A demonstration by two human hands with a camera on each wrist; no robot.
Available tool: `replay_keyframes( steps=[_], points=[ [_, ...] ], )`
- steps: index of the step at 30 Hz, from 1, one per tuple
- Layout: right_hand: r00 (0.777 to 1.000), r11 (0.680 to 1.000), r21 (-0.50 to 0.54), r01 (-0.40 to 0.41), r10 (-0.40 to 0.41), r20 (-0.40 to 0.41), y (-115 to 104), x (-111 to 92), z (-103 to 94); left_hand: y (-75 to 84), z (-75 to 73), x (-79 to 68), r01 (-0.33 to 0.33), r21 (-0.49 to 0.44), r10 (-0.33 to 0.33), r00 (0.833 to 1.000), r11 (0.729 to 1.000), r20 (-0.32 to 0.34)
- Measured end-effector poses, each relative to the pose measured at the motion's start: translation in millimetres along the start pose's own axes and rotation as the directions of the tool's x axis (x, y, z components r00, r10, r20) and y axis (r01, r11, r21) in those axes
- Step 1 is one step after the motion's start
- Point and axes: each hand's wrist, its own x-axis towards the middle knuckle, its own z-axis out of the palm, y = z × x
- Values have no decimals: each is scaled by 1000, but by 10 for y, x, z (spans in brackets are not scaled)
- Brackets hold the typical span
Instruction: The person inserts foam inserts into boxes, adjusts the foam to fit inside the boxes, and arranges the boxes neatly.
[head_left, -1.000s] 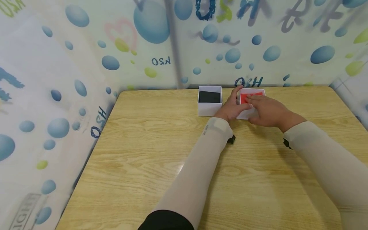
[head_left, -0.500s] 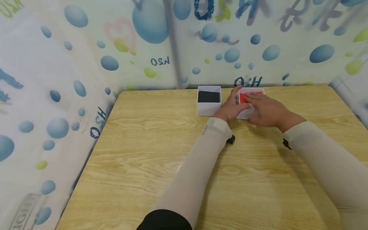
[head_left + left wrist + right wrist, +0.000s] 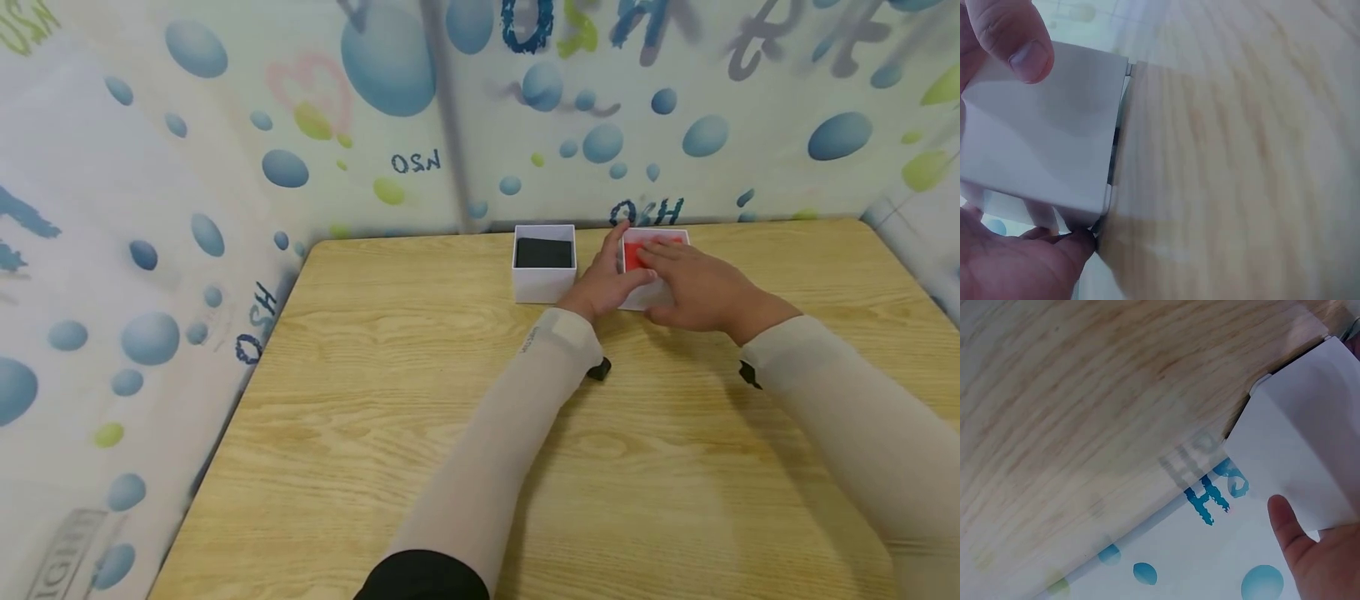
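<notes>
Two small white boxes sit side by side near the table's back edge. My left hand (image 3: pixel 600 279) holds the right-hand white box (image 3: pixel 647 298), with its thumb across the front and its fingers along the left side. My right hand (image 3: pixel 708 287) lies over this box from the right, fingers stretched onto a flat red piece (image 3: pixel 632 255) inside, which they partly cover. In the left wrist view, fingers wrap the edge of the white box (image 3: pixel 1047 125) and a thumb rests against its face. In the right wrist view, a finger extends by the white box (image 3: pixel 1291 450).
The left-hand white box (image 3: pixel 543 287), holding a black piece (image 3: pixel 543 253), stands just left of my left hand. Beneath lies a wood-grain table (image 3: pixel 360 400). A white wall (image 3: pixel 480 108) with blue and green spots rises right behind its back edge.
Both hands and both boxes keep the same places on the table. Only the head view shifts very slightly.
</notes>
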Motion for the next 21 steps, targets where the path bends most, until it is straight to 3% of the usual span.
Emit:
replay_keyframes(
  steps=[9, 14, 21],
  points=[
    [997, 998, 33, 51, -49, -54, 64, -34, -8, 40, -25, -32, -32, -15, 32, 999, 999, 12],
    [991, 997, 49, 58, -51, -125, 106, -75, 9, 103, -46, -68, -76, 54, 77, 997, 996, -13],
    [975, 997, 63, 40, -26, -219, 149, -298, -70, 322, -76, -247, -129, 151, 128, 992, 980, 21]
  ],
)
